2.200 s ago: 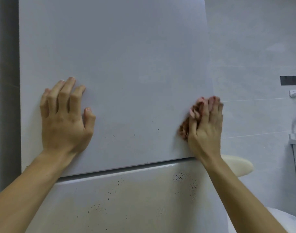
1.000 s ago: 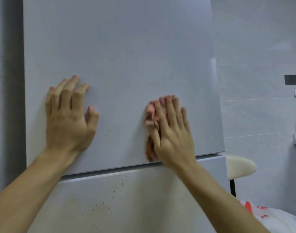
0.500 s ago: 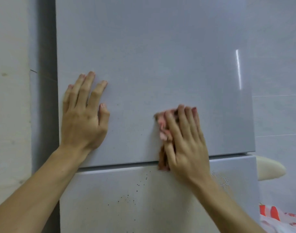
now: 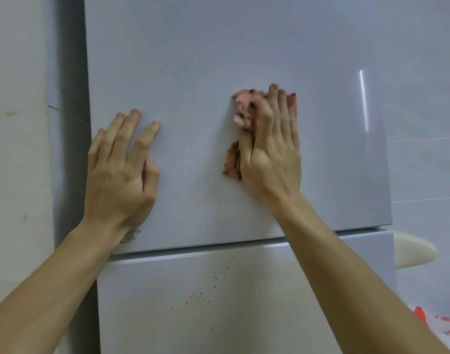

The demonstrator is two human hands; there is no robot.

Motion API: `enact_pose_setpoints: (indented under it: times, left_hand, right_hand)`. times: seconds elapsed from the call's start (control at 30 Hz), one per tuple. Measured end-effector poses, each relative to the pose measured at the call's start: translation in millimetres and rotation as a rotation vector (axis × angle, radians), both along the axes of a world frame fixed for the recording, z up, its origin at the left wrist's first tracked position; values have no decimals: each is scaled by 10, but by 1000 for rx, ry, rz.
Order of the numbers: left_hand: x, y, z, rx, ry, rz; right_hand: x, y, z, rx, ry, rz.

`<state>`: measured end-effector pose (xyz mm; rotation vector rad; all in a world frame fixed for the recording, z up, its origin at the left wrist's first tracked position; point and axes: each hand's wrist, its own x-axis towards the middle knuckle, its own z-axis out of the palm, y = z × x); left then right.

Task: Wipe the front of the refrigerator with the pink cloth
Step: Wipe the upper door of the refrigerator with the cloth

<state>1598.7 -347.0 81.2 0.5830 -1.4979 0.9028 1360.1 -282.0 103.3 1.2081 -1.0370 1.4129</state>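
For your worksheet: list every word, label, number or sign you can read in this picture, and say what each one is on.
Nothing here can be read.
Small print on the upper fridge door, by the left hand's wrist, at: too small and blurred.
Red marks on the white bag at bottom right: blurred and cut off by the frame.
Pink cloth under the right hand: no text visible.
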Motion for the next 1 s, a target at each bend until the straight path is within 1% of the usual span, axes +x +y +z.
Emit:
enact_pose_setpoints:
  times: [0.1,0.2,0.27,0.33,0.4,0.5,0.57,0.6,0.7,0.77,0.87,0.93,1.0]
  left_hand:
    - [-9,8,7,15,0,-18]
    - [16,12,-8,-1,22,-14]
    - [34,11,-12,-3,26,-17]
    - [65,-1,1,-2,12,-23]
    - [107,-14,9,-6,1,-22]
    - [143,-37,-7,-13,5,-44]
    - [123,-45,-34,-10,5,-60]
    - [117,-50,-48,-10,4,-63]
    - [111,-67,-64,-15,14,-80]
    - [139,-79,-68,-18,24,-89]
    - [166,-79,-94,-4,25,-83]
    - [172,-66,-103,19,13,-88]
    - [178,-66,-107,37,8,-94]
  right_hand:
    - [130,16,-605,64,120,35]
    - [196,43,-1062,164,239,3]
    - [110,64,-1020,183,317,-15]
    - [20,38,-733,135,351,-28]
    - [18,-54,-301,25,276,-57]
    - [194,-157,241,-62,53,-95]
    - [296,-186,321,-77,-28,-122]
    - [317,-184,273,-87,-23,-129]
    - [397,-154,-181,-72,83,-83]
    - [504,-102,-668,19,196,-19]
    - [566,-14,-1187,178,384,-26]
    - [504,-7,-1169,218,480,-23]
    - [460,-27,-955,219,518,-15]
